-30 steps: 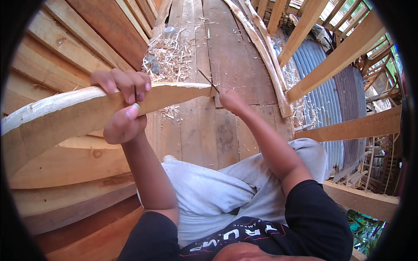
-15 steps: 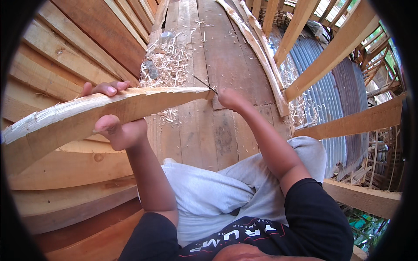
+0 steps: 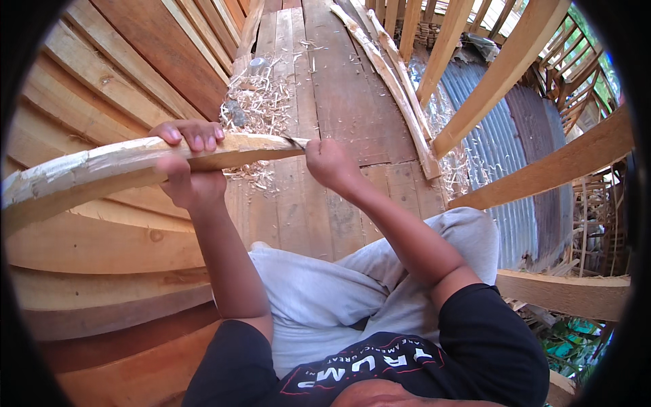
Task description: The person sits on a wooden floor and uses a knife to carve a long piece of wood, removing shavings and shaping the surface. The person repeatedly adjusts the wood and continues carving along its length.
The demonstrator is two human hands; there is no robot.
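A long pale wooden plank (image 3: 88,166) with a rough whittled upper edge slants in from the left and narrows toward the middle. My left hand (image 3: 198,190) grips it partway along, fingers over the far side and thumb on the near side. At its narrow end, my right hand (image 3: 331,164) is closed around a knife, whose handle is hidden in the fist. The thin dark blade (image 3: 293,142) crosses the plank's tip and seems to touch the wood.
Curled wood shavings (image 3: 261,102) lie on the board floor (image 3: 339,88) beyond the plank, with a small clear container (image 3: 258,64) among them. A board wall (image 3: 115,81) rises at left. Two peeled poles (image 3: 390,74) lie at right, beside upright posts (image 3: 505,78) and corrugated metal sheets (image 3: 485,108).
My right hand and the knife have moved left along with the plank's tip. The plank has tilted, showing less of its flat side, and my left fingers reach further over it.
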